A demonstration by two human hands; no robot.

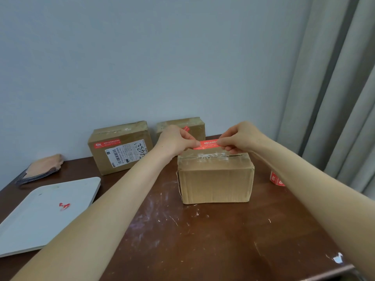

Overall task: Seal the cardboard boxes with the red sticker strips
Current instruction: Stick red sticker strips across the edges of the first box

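A brown cardboard box [215, 184] stands at the middle of the table, its top flaps covered with clear tape. Just above its far top edge I hold a red sticker strip [207, 145] stretched level between both hands. My left hand [177, 142] pinches the strip's left end and my right hand [237, 138] pinches its right end. The strip hangs a little above the box top, not touching it. Two more cardboard boxes lean at the wall: one [119, 148] bearing a red strip and a shipping label, the other [182, 127] partly hidden behind my left hand.
A roll of red stickers [276, 178] lies right of the box, half hidden by my right forearm. A white tray [46, 211] with red scraps sits at the left. A folded cloth [43, 167] lies at the far left. Curtains [334, 98] hang at the right.
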